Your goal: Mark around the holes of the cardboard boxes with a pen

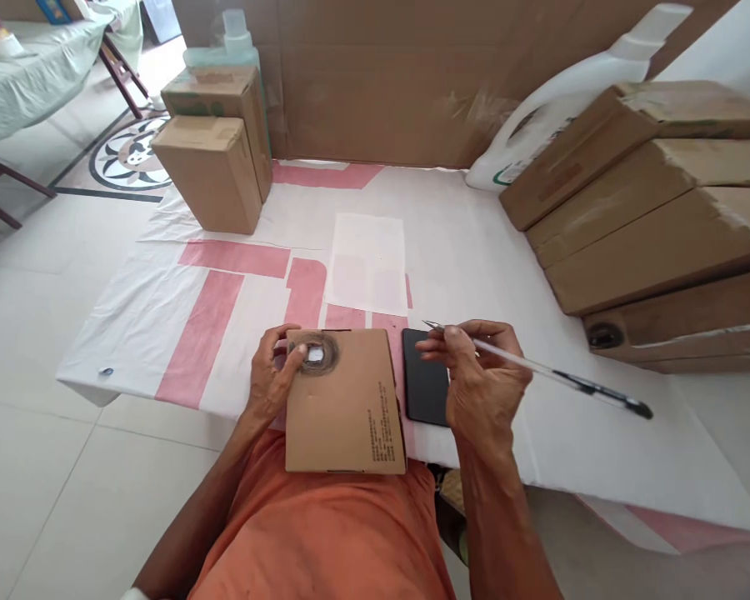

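Note:
My left hand (271,372) grips the left side of a flat brown cardboard box (343,417) that rests against the table's front edge. Its thumb lies beside a small white patch (316,355), ringed by dark scribbled strokes on the box's upper left. Small black print runs along the box's lower right. Between the fingers of my right hand (482,375) is a clear pen (537,362) with a black end, its tip pointing left, above the table and apart from the box. Partly hidden behind that hand lies a black flat rectangular object (425,383).
A white paper sheet (367,258) lies on the white and red tablecloth (212,325). Brown boxes (209,179) stand at the back left, before a pale bottle (241,42). More boxes (643,242) line the right side, near a white jug (562,108). A cardboard panel (375,83) closes the back.

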The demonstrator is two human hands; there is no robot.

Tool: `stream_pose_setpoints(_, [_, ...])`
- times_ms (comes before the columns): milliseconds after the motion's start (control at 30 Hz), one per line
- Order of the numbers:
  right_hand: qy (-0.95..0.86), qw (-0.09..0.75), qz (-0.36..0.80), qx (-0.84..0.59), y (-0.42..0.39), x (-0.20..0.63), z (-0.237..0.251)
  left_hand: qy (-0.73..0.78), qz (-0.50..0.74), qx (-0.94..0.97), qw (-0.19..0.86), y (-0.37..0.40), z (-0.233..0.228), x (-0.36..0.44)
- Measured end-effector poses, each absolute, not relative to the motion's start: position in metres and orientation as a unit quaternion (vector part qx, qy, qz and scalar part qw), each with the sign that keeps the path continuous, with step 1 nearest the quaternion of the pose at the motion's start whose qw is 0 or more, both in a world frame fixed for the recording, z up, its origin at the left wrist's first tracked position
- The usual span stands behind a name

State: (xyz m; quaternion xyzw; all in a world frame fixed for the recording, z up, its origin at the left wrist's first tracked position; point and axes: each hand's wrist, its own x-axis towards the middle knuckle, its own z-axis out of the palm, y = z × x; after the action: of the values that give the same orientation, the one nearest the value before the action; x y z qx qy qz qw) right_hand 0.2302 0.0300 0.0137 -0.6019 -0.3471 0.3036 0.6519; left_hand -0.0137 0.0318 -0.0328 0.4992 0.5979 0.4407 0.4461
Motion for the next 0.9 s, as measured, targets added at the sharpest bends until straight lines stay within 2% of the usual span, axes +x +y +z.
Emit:
stream_pose_setpoints(67, [-0.363,0.668,0.349,-0.547,0.022,0.219,0.018,0.572,0.438,0.521,0.458,0.038,-0.035,-0.001])
stream_pose_setpoints(200, [-0.394,0.63,0.419,-0.522,0.008,0.191,0.007,0.54,0.432,0.558,0.459,0.043,-0.036,0.016])
stream_pose_setpoints(333, [-0.422,0.588,0.413,-0.553,0.004,0.18,-0.001,0.535,0.431,0.573,0.447,0.038,-0.035,0.017])
stream_pose_setpoints(500, [-0.444,0.579,0.416,-0.543,0.006,0.179,0.002,0.531,0.427,0.578,0.448,0.036,-0.035,0.015])
stream_pose_setpoints(633, [-0.486,0.555,0.394,-0.548,0.008,0.177,-0.003,0.523,0.429,0.586,0.446,0.037,-0.034,0.016])
stream_pose_setpoints(900, [-0.566,0.524,0.265,-0.579,0.01,0.186,-0.007,0.514,0.44,0.587,0.444,0.035,-0.036,0.014])
